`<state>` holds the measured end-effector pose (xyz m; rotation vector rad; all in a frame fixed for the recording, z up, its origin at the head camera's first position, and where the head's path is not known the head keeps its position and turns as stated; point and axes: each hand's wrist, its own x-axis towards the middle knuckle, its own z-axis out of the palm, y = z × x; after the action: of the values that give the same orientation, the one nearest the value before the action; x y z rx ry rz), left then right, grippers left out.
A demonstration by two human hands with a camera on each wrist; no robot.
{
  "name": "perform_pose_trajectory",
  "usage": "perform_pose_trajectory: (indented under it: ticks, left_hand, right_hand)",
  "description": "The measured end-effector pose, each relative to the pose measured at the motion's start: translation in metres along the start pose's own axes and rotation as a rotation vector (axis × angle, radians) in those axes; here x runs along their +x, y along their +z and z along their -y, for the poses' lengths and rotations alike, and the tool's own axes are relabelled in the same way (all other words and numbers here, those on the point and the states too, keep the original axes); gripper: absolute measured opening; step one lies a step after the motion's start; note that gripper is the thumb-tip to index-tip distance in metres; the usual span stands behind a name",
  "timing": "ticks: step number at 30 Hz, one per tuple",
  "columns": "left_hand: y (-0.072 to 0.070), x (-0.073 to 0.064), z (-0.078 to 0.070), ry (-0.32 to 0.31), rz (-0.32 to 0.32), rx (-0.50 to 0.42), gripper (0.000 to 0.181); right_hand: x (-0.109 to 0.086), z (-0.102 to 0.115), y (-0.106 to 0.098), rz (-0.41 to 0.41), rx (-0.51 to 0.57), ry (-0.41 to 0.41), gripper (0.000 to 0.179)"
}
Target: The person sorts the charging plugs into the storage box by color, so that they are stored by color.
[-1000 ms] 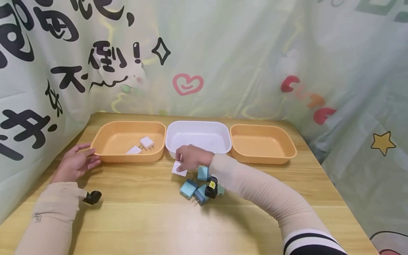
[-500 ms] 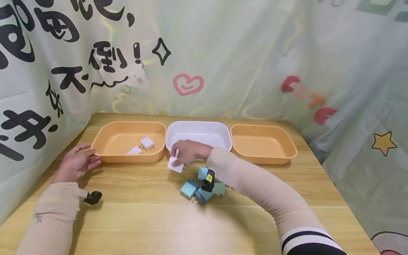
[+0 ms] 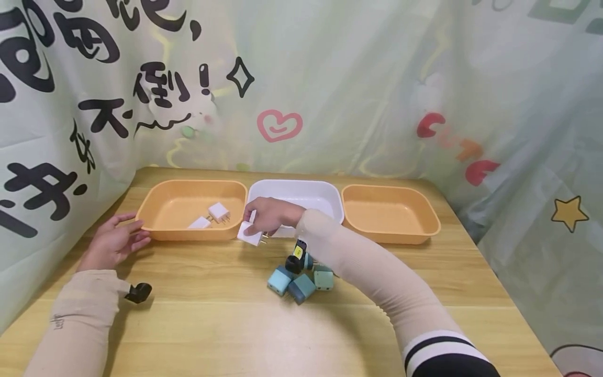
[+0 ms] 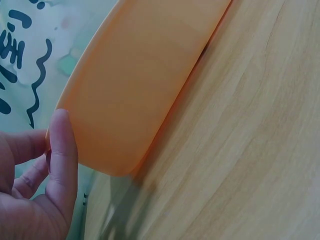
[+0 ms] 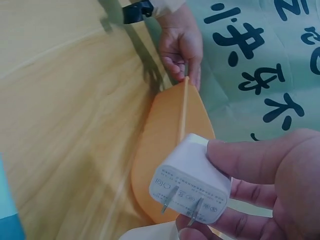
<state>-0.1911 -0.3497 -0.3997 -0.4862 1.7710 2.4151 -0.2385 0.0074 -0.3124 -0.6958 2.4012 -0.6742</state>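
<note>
My right hand (image 3: 270,213) pinches a white charger plug (image 3: 250,234) between thumb and fingers, over the front left corner of the white tray (image 3: 297,184). In the right wrist view, the two metal prongs of the charger plug (image 5: 192,172) face the camera. My left hand (image 3: 113,241) holds the left end of the left orange tray (image 3: 188,235); in the left wrist view, one finger (image 4: 62,150) lies against the tray's outer wall and others are behind its edge. Two white charger plugs (image 3: 219,212) lie inside that tray.
Several blue and green charger plugs (image 3: 301,288) lie in a cluster on the wooden table (image 3: 212,324), partly hidden by the black wrist camera (image 3: 297,256). A second orange tray (image 3: 391,238) stands at the right end of the row. A printed curtain (image 3: 339,94) hangs behind.
My right hand has moved left and slightly away from me with the white charger plug, from above the cluster toward the left orange tray. The left hand stays at its tray.
</note>
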Motion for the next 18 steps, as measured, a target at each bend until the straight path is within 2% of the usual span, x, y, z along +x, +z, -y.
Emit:
perform_pose_trajectory:
  ticks: [18]
  left_hand:
    - [-0.001, 0.001, 0.0, -0.005, 0.012, -0.009, 0.027]
  right_hand:
    - [0.036, 0.007, -0.003, -0.058, 0.243, 0.012, 0.025]
